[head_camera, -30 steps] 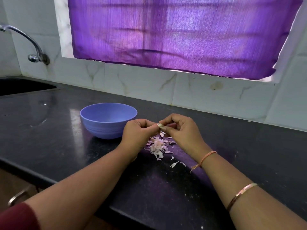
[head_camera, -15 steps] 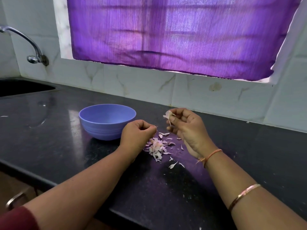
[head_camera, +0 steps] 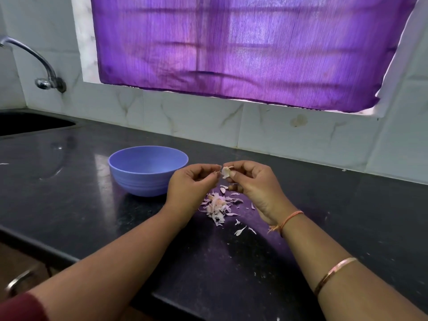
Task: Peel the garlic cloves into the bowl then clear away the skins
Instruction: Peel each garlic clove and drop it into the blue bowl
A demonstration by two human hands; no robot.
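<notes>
My right hand (head_camera: 254, 184) pinches a pale garlic clove (head_camera: 226, 171) between thumb and fingers, held above the counter. My left hand (head_camera: 192, 184) is curled close beside it, its fingertips pinching at a bit of skin by the clove. Below both hands lies a pile of pinkish-white garlic skins (head_camera: 217, 206) on the black counter (head_camera: 69, 186). A blue bowl (head_camera: 129, 167) stands just left of my left hand; its inside is hidden from this angle.
Loose skin flakes (head_camera: 240, 230) are scattered in front of the pile. A sink (head_camera: 30, 123) and tap (head_camera: 44, 72) sit at the far left. A tiled wall and purple curtain (head_camera: 231, 49) back the counter. The counter's front edge runs across the lower left.
Half a second ago my hands were apart, the right one raised with the clove. Now the right hand has come back down and both hands meet at the clove again.
</notes>
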